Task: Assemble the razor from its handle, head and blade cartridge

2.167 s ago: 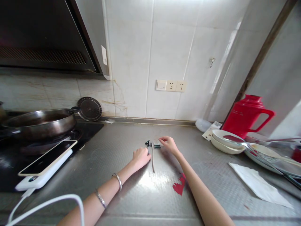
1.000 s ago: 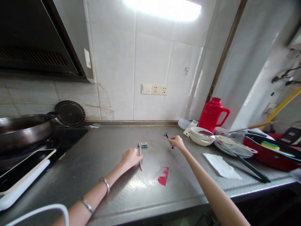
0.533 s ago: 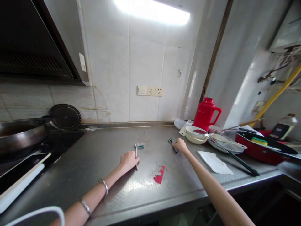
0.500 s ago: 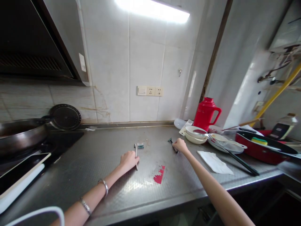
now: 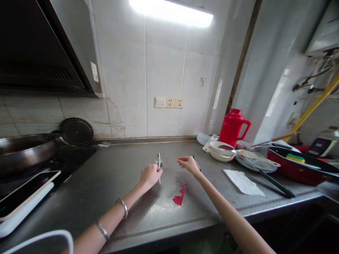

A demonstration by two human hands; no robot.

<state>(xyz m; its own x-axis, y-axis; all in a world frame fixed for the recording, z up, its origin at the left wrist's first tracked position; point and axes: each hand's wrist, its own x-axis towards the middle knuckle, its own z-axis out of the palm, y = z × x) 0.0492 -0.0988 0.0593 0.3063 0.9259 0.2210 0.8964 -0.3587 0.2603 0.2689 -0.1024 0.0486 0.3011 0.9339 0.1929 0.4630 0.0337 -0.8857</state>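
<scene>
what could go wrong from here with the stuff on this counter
The right hand is close to a slim dark tool and might brush it.

The left hand, holding a thin pale stick, could nudge the small teal-marked item nearby.

The phone lies at the hob, so heat might harm it; whether the hob is on can't be seen.
</scene>
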